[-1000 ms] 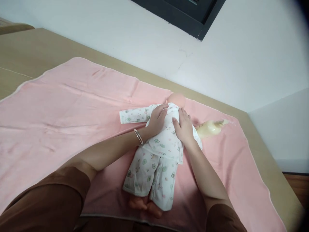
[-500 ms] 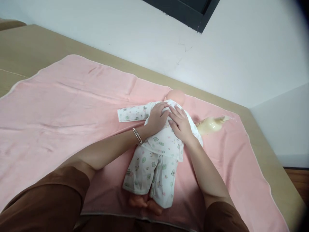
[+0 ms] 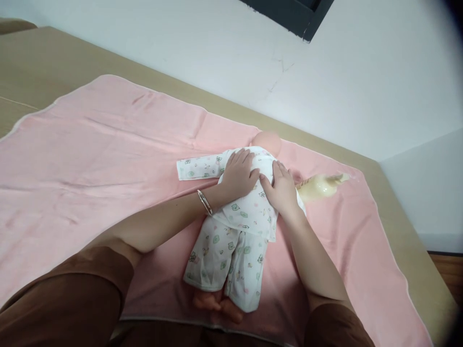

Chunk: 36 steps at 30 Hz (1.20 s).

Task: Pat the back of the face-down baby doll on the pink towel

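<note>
A baby doll (image 3: 231, 241) in white printed pyjamas lies on a pink blanket (image 3: 90, 154), its head (image 3: 265, 141) toward the wall. Its bare right arm (image 3: 320, 185) sticks out to the right; an empty-looking printed sleeve (image 3: 198, 167) lies out to the left. My left hand (image 3: 238, 174), with a bracelet on the wrist, rests flat on the left side of the doll's chest. My right hand (image 3: 282, 189) lies flat on the right side of the chest, fingers together. Both palms press the white top; neither grips anything.
The blanket covers a tan wooden table (image 3: 43, 62) that runs along a white wall (image 3: 217, 53). A dark frame (image 3: 296, 14) hangs at the top. The table's right edge drops to a wooden floor (image 3: 446, 270) at the far right.
Both hands have shifted slightly over the doll's chest; my right hand slid from the middle back to the right side. The view has drifted a little.
</note>
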Each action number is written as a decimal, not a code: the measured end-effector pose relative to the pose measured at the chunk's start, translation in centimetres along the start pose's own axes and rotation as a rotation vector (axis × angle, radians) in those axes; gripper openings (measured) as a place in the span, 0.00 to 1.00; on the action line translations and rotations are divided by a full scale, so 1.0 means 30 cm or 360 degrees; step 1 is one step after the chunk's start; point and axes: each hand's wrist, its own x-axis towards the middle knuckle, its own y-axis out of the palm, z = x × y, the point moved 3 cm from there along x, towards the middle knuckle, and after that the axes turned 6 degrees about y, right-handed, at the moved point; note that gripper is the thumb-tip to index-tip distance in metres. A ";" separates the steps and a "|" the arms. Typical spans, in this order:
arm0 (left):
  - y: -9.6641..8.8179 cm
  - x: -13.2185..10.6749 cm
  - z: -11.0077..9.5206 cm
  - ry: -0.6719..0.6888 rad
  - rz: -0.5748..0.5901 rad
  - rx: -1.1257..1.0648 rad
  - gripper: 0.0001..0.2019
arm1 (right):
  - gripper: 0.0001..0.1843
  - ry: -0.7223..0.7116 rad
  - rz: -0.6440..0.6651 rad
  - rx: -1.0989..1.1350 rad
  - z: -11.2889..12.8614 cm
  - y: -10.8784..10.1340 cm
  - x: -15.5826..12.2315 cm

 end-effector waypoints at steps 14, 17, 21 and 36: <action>-0.012 -0.010 -0.013 0.0421 -0.0108 0.0287 0.16 | 0.29 -0.0141 -0.0212 -0.0225 0.060 -0.002 -0.038; -0.020 -0.021 -0.027 0.0372 -0.0134 0.0360 0.15 | 0.29 -0.0134 -0.0256 -0.0330 0.082 -0.002 -0.063; -0.022 -0.019 -0.026 0.0237 -0.0082 0.0334 0.17 | 0.29 -0.0053 -0.0217 -0.0249 0.065 -0.005 -0.048; -0.012 0.000 0.013 0.0344 -0.0110 0.0130 0.19 | 0.31 -0.0119 -0.0115 -0.0187 0.039 -0.009 -0.027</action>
